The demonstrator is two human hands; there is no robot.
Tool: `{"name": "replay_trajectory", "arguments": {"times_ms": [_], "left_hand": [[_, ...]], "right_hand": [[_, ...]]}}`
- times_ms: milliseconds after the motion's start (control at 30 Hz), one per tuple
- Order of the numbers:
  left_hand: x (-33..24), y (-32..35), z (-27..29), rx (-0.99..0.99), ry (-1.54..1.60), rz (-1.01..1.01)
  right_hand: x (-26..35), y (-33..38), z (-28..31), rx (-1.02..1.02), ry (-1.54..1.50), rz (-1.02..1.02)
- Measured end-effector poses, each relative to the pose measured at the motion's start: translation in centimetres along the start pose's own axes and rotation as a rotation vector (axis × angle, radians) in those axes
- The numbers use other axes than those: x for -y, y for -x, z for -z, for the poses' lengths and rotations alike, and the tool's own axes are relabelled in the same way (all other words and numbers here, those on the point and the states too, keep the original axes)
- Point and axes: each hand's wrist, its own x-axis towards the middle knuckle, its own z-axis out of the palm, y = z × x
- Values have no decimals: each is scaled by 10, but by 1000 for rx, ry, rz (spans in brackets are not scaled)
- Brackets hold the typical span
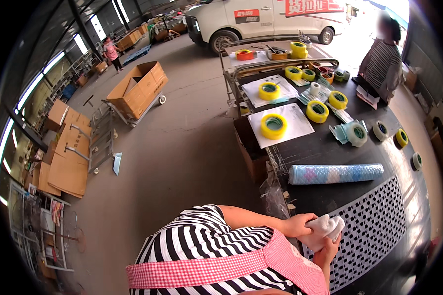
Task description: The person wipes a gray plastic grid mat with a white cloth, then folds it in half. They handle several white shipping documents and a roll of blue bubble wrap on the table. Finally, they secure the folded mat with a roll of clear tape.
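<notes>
A crumpled white cloth [322,229] is bunched up between my two hands, over the near edge of the dark table. My left hand [299,225] grips it from the left side, fingers curled into the fabric. From below, my right hand [328,251] pinches the cloth's lower right part. Beneath and to the right of my hands lies a pale grey mat [374,222] with rows of dark square openings. Just beyond the mat rests a blue patterned roll [335,173] in clear plastic wrap.
Rolls of yellow tape [273,126] stand on white sheets [300,123] along the black tabletop [325,147]. A person [381,61] is at the table's far right. On the floor, a trolley carries a cardboard box [139,88]. A white van [266,22] is parked behind.
</notes>
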Motion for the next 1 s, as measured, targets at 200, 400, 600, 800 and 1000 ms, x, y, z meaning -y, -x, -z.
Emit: {"name": "replay_trajectory", "arguments": {"times_ms": [200, 400, 600, 800, 1000], "left_hand": [[3, 16, 18, -8, 84, -58], [0, 24, 37, 139, -75, 26], [3, 25, 41, 162, -163, 48], [-2, 11, 25, 206, -263, 42], [3, -8, 17, 174, -330, -30]], "right_hand": [[5, -8, -2, -38, 28, 27], [71, 6, 125, 321, 141, 230], [90, 61, 190, -568, 833, 419], [113, 110, 277, -1151, 1362, 528], [100, 127, 337, -1292, 1587, 423]]}}
